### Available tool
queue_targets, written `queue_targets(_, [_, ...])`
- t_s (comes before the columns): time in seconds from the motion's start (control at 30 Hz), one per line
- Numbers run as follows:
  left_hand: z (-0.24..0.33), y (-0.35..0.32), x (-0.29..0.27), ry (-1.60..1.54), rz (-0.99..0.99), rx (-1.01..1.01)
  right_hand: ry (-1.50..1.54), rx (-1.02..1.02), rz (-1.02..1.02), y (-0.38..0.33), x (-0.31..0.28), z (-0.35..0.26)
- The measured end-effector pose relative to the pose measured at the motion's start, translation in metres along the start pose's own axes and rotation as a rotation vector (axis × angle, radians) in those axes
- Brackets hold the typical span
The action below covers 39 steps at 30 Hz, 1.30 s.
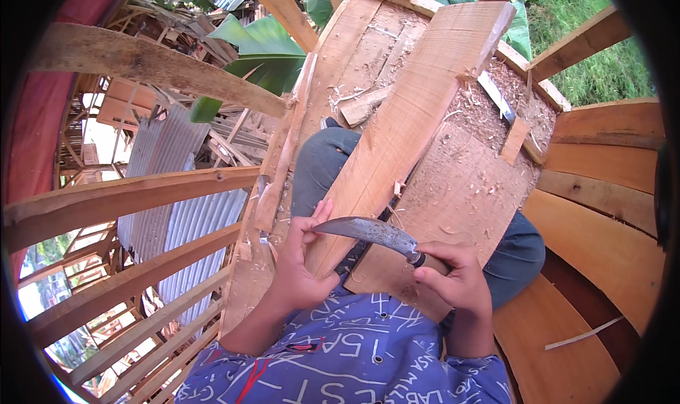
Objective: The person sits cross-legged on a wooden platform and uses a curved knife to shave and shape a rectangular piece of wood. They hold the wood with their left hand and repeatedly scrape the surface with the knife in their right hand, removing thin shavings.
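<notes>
A long, thick wooden plank (414, 106) slants from my lap up to the far end of the platform. My left hand (299, 266) is closed around its near end, with the thumb on one side and the fingers on the other. In my right hand (457, 275) is the handle of a curved knife (372, 234), gripped tightly. Its worn grey blade lies across the near part of the plank, the tip close to my left fingers. Whether the edge touches the wood, I cannot tell. A curled shaving (398, 188) clings to the plank's right edge.
A wide board (460, 184) strewn with shavings lies right of the plank. Farther off are a long flat blade (498, 98), a small wood piece (515, 140) and a short offcut (365, 107). Wooden rails (134, 195) enclose the left, curved planking (595, 234) the right.
</notes>
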<state>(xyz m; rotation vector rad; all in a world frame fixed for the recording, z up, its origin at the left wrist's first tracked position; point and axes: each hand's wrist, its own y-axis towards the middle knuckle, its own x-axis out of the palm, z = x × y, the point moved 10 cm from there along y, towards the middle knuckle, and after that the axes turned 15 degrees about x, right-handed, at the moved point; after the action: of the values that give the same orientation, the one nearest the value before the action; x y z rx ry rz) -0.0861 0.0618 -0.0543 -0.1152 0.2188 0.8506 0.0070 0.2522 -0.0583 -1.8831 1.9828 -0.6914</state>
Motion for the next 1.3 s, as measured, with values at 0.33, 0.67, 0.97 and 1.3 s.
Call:
queue_targets(0.33, [-0.006,-0.002,-0.002,-0.003,-0.030,0.004,0.084,0.035,-0.028,0.000,0.000,0.007])
queue_targets(0.67, [-0.001,0.000,-0.002,-0.027,-0.004,-0.020,0.009,-0.008,0.113,-0.002,0.000,0.008])
queue_targets(0.97, [-0.002,-0.002,-0.001,-0.004,-0.049,0.025,0.596,-0.336,0.787,-0.049,-0.128,0.013])
queue_targets(1.3, [0.000,-0.001,0.003,-0.006,-0.023,0.017,0.112,0.027,0.143,-0.005,-0.019,0.015])
